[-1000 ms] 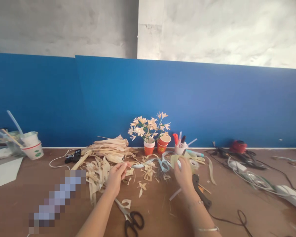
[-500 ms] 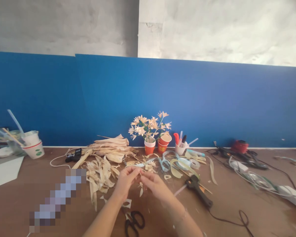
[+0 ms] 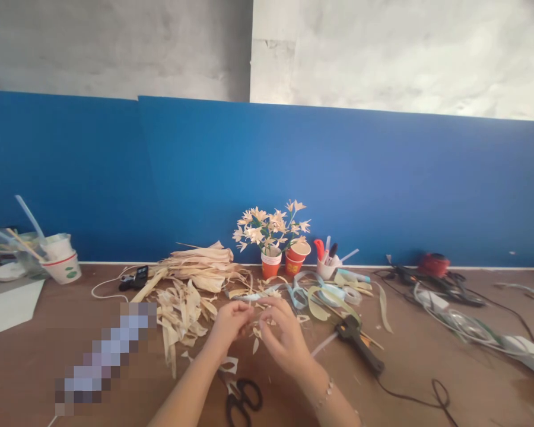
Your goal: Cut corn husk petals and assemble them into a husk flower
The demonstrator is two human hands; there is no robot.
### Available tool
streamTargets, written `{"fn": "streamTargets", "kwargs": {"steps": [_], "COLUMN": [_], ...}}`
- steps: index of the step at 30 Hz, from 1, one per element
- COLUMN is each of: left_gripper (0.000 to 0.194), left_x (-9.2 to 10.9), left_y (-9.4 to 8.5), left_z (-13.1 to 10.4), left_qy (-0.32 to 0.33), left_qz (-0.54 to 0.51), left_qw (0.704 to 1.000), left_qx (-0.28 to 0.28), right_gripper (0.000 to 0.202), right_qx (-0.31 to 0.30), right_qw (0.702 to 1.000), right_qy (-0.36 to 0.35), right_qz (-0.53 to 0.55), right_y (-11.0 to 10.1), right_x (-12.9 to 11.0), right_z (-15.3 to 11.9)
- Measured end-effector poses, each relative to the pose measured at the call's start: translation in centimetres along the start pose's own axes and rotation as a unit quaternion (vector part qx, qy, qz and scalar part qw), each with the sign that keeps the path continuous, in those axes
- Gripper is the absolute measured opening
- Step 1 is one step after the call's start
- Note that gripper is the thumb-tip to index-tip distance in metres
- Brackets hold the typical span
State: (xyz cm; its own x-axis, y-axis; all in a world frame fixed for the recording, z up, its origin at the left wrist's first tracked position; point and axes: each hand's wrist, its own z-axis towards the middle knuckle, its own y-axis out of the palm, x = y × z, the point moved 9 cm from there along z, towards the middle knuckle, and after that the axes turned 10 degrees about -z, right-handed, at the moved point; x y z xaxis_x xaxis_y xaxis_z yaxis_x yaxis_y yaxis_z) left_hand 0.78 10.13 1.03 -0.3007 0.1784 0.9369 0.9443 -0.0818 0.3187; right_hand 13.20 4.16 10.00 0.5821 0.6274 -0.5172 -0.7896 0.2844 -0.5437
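My left hand (image 3: pixel 229 325) is closed in a pinch at the middle of the table, on something too small to make out. Close on its right, my right hand (image 3: pixel 283 337) has its thumb and fingers apart, and I see nothing held in it. Pale petal-like pieces (image 3: pixel 255 344) lie between and behind the hands. Dried husks (image 3: pixel 184 311) are heaped to the left of my left hand. Black-handled scissors (image 3: pixel 244 400) lie below the hands. Behind them, pale flowers (image 3: pixel 271 225) stand in a red and white paper cup (image 3: pixel 270 264).
A black glue gun (image 3: pixel 359 344) with its cord lies at the right, near ribbons (image 3: pixel 320 293). Beside the flowers stand a red cup (image 3: pixel 296 260) and a white cup of pens (image 3: pixel 326 268). Cables and a power strip (image 3: pixel 527 353) lie far right; another cup (image 3: pixel 62 267) stands far left.
My right hand has opened its pinch and moved slightly away from my left hand. My left hand stays pinched in nearly the same place.
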Motion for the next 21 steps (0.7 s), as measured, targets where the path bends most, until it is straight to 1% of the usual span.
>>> {"fn": "streamTargets", "kwargs": {"steps": [2,4,6,8,10,11,14,16,18,21], "left_gripper": [0.026,0.019,0.011,0.006,0.005,0.006,0.008,0.01,0.014,0.02], "left_x": [0.2,1.1,2.2,3.3,4.2,4.5,4.8,4.4,3.4,2.2], "left_y": [0.5,0.9,1.2,1.2,1.4,1.6,2.0,2.3,2.6,2.9], "left_z": [0.2,0.0,-0.4,-1.1,-1.7,-1.9,-2.3,-2.3,-2.1,-2.0], "left_qy": [0.037,0.099,0.161,0.204,0.228,0.234,0.229,0.209,0.168,0.112], "left_qz": [0.084,0.145,0.186,0.204,0.186,0.163,0.075,0.031,0.001,-0.013], "left_qw": [0.996,0.984,0.969,0.957,0.956,0.958,0.97,0.976,0.984,0.991], "left_qx": [-0.023,-0.034,-0.03,-0.017,-0.018,-0.023,-0.042,-0.052,-0.064,-0.069], "right_gripper": [0.011,0.01,0.008,0.013,0.023,0.029,0.042,0.04,0.034,0.032], "right_qx": [-0.036,-0.063,-0.078,-0.071,-0.057,-0.055,-0.089,-0.112,-0.126,-0.127], "right_qw": [0.999,0.998,0.994,0.983,0.955,0.933,0.85,0.813,0.797,0.793], "right_qy": [-0.026,-0.001,0.074,0.161,0.243,0.284,0.39,0.422,0.426,0.422], "right_qz": [-0.013,-0.014,0.003,0.058,0.158,0.215,0.343,0.385,0.409,0.421], "right_y": [0.5,1.0,1.5,2.0,2.6,3.2,5.1,5.8,6.1,6.2], "right_x": [-0.7,0.1,2.1,4.2,6.0,6.7,7.5,7.2,6.7,6.2], "right_z": [-0.1,-0.2,-0.4,-0.7,-1.0,-1.3,-2.3,-2.8,-3.0,-3.2]}}
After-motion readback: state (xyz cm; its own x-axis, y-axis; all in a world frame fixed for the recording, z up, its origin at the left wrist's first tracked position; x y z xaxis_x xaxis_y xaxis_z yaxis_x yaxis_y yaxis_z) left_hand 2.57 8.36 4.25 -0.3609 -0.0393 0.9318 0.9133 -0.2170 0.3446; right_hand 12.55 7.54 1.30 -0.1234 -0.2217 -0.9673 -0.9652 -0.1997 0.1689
